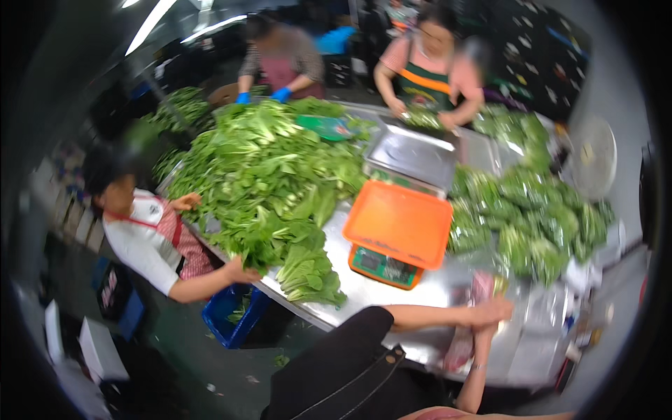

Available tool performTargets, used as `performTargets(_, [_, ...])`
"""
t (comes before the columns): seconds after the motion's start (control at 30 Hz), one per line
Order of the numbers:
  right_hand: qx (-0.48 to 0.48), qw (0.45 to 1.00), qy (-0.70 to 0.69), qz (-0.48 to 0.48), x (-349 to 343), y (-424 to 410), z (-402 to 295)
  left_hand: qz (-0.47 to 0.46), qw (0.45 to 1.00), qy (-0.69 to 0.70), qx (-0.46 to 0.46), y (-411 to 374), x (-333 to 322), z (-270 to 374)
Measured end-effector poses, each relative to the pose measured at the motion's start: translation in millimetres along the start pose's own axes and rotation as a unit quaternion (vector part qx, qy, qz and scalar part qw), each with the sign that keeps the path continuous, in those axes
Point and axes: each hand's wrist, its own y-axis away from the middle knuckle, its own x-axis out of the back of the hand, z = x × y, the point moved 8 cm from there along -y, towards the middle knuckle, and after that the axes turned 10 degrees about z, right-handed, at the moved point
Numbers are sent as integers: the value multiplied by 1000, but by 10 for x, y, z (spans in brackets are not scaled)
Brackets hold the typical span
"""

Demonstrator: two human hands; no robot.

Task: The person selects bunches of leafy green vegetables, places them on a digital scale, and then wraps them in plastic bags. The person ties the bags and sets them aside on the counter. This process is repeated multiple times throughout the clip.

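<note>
My left hand (491, 313) and my right hand (484, 328) meet over the lower right of the metal table (336, 294), one partly covering the other. Blur and overlap hide their fingers and whatever they may hold. A pinkish-red item (482, 287) lies just beyond them, and another reddish one (458, 350) is beside my wrist. Left of my hands stands a scale with an orange tray (400, 223). Bagged leafy greens (543, 220) are piled beyond my hands, and clear plastic bags (543, 310) lie to their right.
Loose leafy greens (262, 168) are heaped on the left. A second scale with a metal plate (412, 152) stands behind the orange one. Several people work around the table; one at the left touches the greens. A blue crate (233, 320) sits below the left edge; a round fan (593, 157) is at the right.
</note>
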Motion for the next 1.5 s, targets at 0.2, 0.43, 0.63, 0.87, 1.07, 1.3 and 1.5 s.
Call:
performTargets(0.2, [-147,974,-71,-159,685,-641,-1263,22,971,-228,65,65,691,-50])
performTargets(0.43, [-221,965,-99,-98,1298,-529,-1284,102,862,5,497,999,681,-430])
performTargets(0.63, [-308,910,-87,-265,759,97,-732,23,764,59,642,2151,30,-268])
performTargets(0.87, [-418,900,2,-121,1215,-165,47,-52,747,140,647,1556,-695,-452])
performTargets(1.07, [-272,948,-67,-149,1152,-149,-475,-83,734,142,659,1845,-554,-459])
performTargets(1.3, [-143,969,-36,-200,767,-290,-1225,-135,777,64,612,1919,159,-77])
performTargets(1.5, [3,982,-14,-188,390,-443,-1878,-273,810,-53,516,1629,474,339])
